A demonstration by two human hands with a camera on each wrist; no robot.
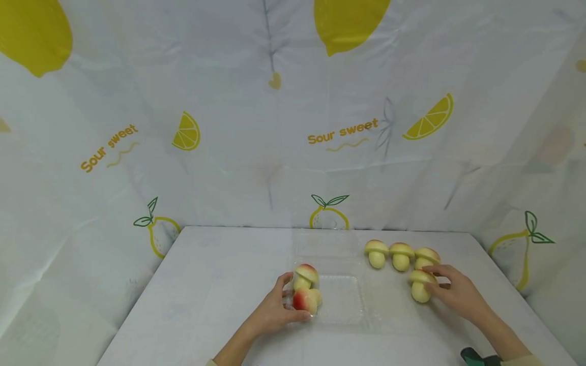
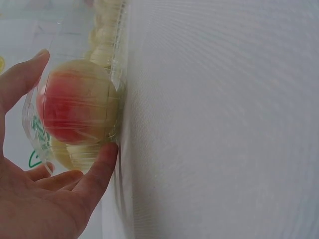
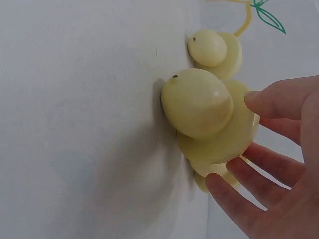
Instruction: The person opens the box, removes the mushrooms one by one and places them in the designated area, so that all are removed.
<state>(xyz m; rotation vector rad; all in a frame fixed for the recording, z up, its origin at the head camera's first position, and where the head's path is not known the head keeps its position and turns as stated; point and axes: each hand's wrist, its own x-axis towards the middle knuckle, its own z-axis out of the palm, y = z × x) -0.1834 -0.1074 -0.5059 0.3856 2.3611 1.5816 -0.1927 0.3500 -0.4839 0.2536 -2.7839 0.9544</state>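
Note:
My left hand grips the left side of a clear plastic container with an open lid, thumb and fingers spread along its wall. Inside, against that side, lie two mushroom-shaped pieces: one cap-up mushroom and one tipped mushroom with a red cap. My right hand holds a pale yellow mushroom by its cap, thumb on one side and fingers on the other. In the right wrist view the rounded stem of this mushroom faces the camera, close over the table.
Three more mushrooms stand in a row at the back right of the white table. The container's transparent lid lies toward the back. Behind the table hangs a lemon-print sheet. A dark and green object shows near my right forearm.

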